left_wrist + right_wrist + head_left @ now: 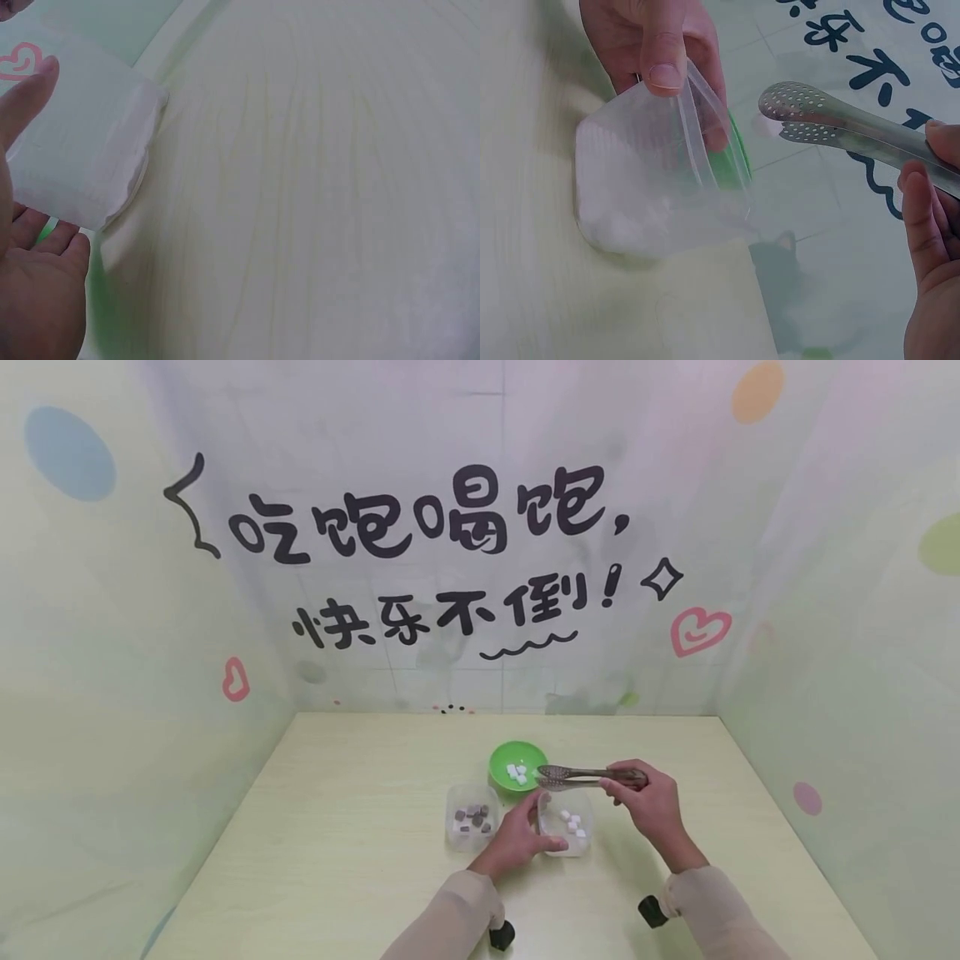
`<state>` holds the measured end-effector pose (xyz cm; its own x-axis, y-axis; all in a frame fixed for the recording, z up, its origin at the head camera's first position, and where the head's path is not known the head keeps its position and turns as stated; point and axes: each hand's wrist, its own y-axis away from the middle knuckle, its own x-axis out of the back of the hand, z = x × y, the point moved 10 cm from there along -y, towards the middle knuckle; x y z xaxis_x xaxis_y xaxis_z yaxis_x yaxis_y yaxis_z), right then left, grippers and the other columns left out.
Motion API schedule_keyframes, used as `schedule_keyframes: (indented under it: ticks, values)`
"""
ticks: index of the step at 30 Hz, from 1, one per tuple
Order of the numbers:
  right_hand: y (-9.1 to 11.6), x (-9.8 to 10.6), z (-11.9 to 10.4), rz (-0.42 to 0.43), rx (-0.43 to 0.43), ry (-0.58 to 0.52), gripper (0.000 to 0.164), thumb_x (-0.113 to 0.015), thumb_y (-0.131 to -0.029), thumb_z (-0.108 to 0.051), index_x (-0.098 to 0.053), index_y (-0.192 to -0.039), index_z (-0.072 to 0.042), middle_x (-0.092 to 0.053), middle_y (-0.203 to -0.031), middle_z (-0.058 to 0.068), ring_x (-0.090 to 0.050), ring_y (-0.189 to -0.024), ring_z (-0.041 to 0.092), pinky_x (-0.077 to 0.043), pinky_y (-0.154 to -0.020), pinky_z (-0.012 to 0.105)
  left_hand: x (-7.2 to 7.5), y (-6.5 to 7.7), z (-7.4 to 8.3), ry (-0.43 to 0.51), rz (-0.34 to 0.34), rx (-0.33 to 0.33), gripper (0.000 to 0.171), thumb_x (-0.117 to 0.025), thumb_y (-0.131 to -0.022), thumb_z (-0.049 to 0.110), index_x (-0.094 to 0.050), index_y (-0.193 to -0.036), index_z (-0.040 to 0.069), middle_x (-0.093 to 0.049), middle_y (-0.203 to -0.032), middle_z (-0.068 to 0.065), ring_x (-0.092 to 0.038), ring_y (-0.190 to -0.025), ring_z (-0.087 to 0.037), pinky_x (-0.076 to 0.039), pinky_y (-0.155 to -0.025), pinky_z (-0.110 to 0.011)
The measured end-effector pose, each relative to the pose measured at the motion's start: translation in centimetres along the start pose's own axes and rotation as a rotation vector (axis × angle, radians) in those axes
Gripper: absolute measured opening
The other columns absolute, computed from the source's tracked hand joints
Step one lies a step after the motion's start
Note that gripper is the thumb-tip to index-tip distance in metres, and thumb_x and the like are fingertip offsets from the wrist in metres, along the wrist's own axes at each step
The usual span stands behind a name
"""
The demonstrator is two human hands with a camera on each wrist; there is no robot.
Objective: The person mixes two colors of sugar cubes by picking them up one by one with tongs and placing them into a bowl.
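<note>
My left hand grips a clear plastic container holding several white cubes. In the right wrist view, its thumb lies over the rim of the container, with fingers on the far side. Metal tongs with perforated tips are held in my right hand, above and beyond that container. No cube shows between the tips, which stand slightly apart near the right edge of a green bowl. More white cubes lie in this bowl.
Left of my left hand is a second clear container with several dark brown pieces. The pale wooden table runs back to a printed wall, with side walls at left and right.
</note>
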<state>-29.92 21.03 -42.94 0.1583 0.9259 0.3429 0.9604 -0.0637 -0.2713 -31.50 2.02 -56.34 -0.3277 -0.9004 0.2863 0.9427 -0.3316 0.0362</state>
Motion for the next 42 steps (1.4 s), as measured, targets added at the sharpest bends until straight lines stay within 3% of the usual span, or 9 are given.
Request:
schedule_keyframes:
  ticks: [6,18,23,29,34,42]
  values:
    - [-0.2,-0.4,-2.2,-0.003,0.018,-0.008,0.02,-0.074,-0.086,-0.001,-0.068,-0.102,0.01,-0.073,-0.083,0.026,-0.062,-0.059,-0.001,-0.058,-0.057,0.02,0.0,0.1,-0.3,-0.016,-0.004,0.013,0.097,-0.087,-0.075,0.025,-0.033,-0.155,0.014,-0.042,-0.157,-0.014,-0.039,-0.145,-0.037,-0.034,-0.122,-0.05]
    - [-0.7,-1.0,-2.8,0.03,0.013,-0.09,0.021,-0.075,-0.086,-0.001,-0.068,-0.102,0.01,-0.073,-0.079,0.022,-0.064,-0.059,0.0,-0.06,-0.058,0.023,-0.1,0.2,-0.6,-0.019,0.002,0.02,0.101,-0.088,-0.074,0.026,-0.03,-0.156,0.012,-0.042,-0.157,-0.013,-0.04,-0.145,-0.037,-0.034,-0.121,-0.05]
    - [-1.4,-1.4,-1.7,0.051,0.018,-0.104,0.021,-0.075,-0.085,0.0,-0.068,-0.103,0.009,-0.073,-0.08,0.023,-0.064,-0.058,0.0,-0.059,-0.057,0.02,0.0,0.2,-0.6,-0.024,-0.001,0.019,0.099,-0.087,-0.075,0.025,-0.031,-0.156,0.012,-0.042,-0.157,-0.013,-0.04,-0.145,-0.036,-0.035,-0.121,-0.05]
    - [-2.6,-2.0,0.7,0.074,0.025,-0.131,0.024,-0.077,-0.084,-0.005,-0.069,-0.103,0.007,-0.074,-0.077,0.015,-0.064,-0.059,0.002,-0.06,-0.057,0.022,0.1,0.0,-0.5,-0.041,0.001,0.021,0.098,-0.087,-0.076,0.026,-0.031,-0.156,0.012,-0.043,-0.157,-0.012,-0.041,-0.145,-0.036,-0.036,-0.121,-0.05]
    - [-2.9,-2.3,0.8,0.088,0.043,-0.134,0.022,-0.078,-0.084,-0.004,-0.07,-0.102,0.005,-0.074,-0.077,0.017,-0.065,-0.058,0.004,-0.06,-0.056,0.025,0.1,0.0,-0.6,-0.039,0.003,0.024,0.096,-0.087,-0.076,0.028,-0.033,-0.155,0.012,-0.044,-0.156,-0.012,-0.042,-0.144,-0.037,-0.036,-0.12,-0.052]
    - [-3.1,-2.7,1.5,0.077,0.015,-0.15,0.024,-0.078,-0.084,-0.005,-0.07,-0.103,0.005,-0.074,-0.075,0.008,-0.065,-0.059,0.003,-0.059,-0.056,0.022,0.1,0.0,-0.5,-0.044,0.0,0.032,0.096,-0.087,-0.076,0.028,-0.034,-0.155,0.011,-0.045,-0.155,-0.012,-0.043,-0.143,-0.037,-0.037,-0.12,-0.052]
